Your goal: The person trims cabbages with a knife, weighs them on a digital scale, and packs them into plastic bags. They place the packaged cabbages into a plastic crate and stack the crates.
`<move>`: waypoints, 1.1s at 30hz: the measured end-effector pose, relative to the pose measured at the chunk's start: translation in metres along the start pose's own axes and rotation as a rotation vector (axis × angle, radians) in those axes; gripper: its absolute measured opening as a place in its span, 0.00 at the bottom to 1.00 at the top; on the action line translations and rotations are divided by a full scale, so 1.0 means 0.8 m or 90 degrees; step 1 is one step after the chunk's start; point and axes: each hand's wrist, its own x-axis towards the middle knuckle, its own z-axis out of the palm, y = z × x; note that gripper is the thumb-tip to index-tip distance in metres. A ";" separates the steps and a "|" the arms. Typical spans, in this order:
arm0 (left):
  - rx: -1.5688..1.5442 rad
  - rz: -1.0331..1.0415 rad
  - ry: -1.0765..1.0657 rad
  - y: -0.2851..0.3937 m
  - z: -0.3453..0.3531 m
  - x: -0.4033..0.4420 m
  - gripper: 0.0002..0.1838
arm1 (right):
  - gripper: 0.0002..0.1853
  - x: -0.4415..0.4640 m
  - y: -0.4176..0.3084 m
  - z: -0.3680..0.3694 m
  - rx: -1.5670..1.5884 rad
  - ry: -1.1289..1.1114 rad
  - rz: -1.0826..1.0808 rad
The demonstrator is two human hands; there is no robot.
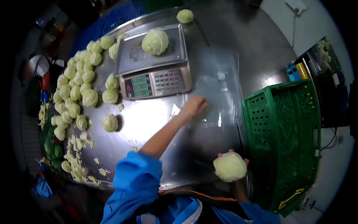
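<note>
My right hand (247,162) holds a trimmed pale green cabbage (230,167) from behind and below, near the table's front edge. My left hand (195,106) is over the near left part of a stack of clear plastic bags (218,86). Its fingers look curled together, but blur hides whether they pinch a bag. Beyond that hand stands a digital scale (156,83) with a lit display and a metal tray (128,48). Another cabbage (155,42) rests on the tray.
Many trimmed cabbages (78,78) crowd the table's left side, with loose leaf scraps (76,158) nearer me. A single cabbage (110,123) sits in front of the scale, another cabbage (185,16) behind it. To the right stands a green crate (261,115). A person (40,67) is at far left.
</note>
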 end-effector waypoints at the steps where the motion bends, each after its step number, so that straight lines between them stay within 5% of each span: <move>1: -0.034 0.062 0.021 0.028 -0.006 -0.012 0.08 | 0.41 0.004 0.003 0.004 -0.017 -0.037 -0.014; 5: 0.108 0.111 0.014 -0.004 0.062 -0.044 0.09 | 0.40 -0.002 0.008 0.029 0.010 -0.035 0.014; 10: -0.220 -0.268 -0.065 0.006 0.016 -0.021 0.13 | 0.40 -0.032 0.041 0.057 -0.219 -0.016 -0.013; 14: 0.053 0.177 -0.009 0.089 -0.046 -0.091 0.08 | 0.36 -0.054 0.065 0.088 -0.207 -0.038 -0.043; 17: 0.179 0.070 -0.090 0.091 -0.065 -0.195 0.09 | 0.37 -0.040 0.079 0.106 -0.180 -0.067 0.020; 21: 0.164 0.005 -0.038 0.150 -0.105 -0.321 0.12 | 0.40 -0.025 0.124 0.132 -0.428 0.118 0.095; 23: 0.136 -0.044 -0.112 0.140 -0.083 -0.367 0.12 | 0.39 -0.018 0.151 0.129 -0.438 0.090 0.229; 27: 0.028 -0.181 -0.029 0.132 -0.069 -0.406 0.19 | 0.33 -0.004 0.200 0.068 -0.361 0.234 0.345; 31: -0.080 -0.176 0.070 0.162 -0.095 -0.419 0.29 | 0.29 0.006 0.213 0.043 -0.228 0.560 0.413; 33: -0.126 -0.151 0.059 0.168 -0.104 -0.430 0.34 | 0.29 0.011 0.226 0.037 -0.174 0.531 0.358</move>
